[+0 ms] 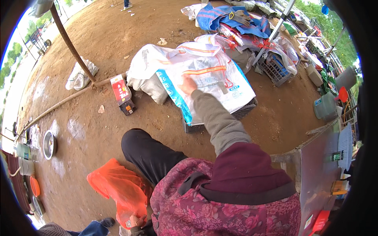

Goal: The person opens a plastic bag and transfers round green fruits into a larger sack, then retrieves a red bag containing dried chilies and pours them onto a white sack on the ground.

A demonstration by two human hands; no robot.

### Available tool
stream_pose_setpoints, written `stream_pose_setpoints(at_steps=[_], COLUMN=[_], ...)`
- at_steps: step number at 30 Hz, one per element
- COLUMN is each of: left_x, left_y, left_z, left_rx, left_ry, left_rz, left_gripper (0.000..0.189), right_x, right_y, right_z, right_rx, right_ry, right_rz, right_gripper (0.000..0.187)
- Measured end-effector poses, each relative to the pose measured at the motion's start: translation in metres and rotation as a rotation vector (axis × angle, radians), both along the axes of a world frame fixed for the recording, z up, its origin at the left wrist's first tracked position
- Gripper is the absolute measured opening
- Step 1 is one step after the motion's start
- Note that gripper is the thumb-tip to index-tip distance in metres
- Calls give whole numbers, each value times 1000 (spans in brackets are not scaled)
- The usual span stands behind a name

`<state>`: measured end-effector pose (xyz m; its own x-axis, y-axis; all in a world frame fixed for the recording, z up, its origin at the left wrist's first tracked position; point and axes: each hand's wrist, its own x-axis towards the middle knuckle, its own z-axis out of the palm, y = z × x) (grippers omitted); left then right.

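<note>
My right hand [187,84], slightly blurred, is at a white woven sack [206,96] with orange stripes and blue edges, spread over a dark plastic crate [193,128]. Its fingers are too blurred to show whether they grip the cloth. Low in the view, my left hand [137,220] has its fingers curled on the lower end of a thin orange-red plastic bag [118,180], with some clear plastic beside it. A stuffed whitish sack [152,88] leans at the left of the crate, near a red and white carton [120,90].
A wooden pole [71,42] rises from a long pole on the dirt. A metal basin [49,144] lies left. Piled sacks and a blue cloth [206,17] are behind, by a crate [273,69]. A metal-topped table [317,174] stands right. Another person's jeans [94,229] show lower left.
</note>
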<state>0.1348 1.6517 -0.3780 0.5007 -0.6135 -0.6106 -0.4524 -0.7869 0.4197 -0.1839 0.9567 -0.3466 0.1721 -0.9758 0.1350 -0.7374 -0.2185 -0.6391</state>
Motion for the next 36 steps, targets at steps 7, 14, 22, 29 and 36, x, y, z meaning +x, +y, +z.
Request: stream_pose_setpoints(at_steps=[7, 14, 22, 29, 36], left_x=[-11, 0, -3, -6, -10], left_y=[-14, -2, -1, -13, -26], left_z=[25, -2, 15, 34, 50], left_rx=[31, 13, -104, -63, -34], left_ry=[-65, 14, -68, -128, -158], left_rz=[-63, 22, -73, -174, -215], left_gripper=[45, 43, 45, 53, 57], right_x=[-93, -54, -63, -84, 9], right_y=[30, 160, 62, 45, 58], right_z=[41, 16, 105, 323, 406], right_rx=[20, -235, -17, 331, 414], right_ry=[339, 607, 305, -616, -1062], right_rz=[422, 98, 96, 568, 1055], right_gripper=[99, 90, 19, 11, 23])
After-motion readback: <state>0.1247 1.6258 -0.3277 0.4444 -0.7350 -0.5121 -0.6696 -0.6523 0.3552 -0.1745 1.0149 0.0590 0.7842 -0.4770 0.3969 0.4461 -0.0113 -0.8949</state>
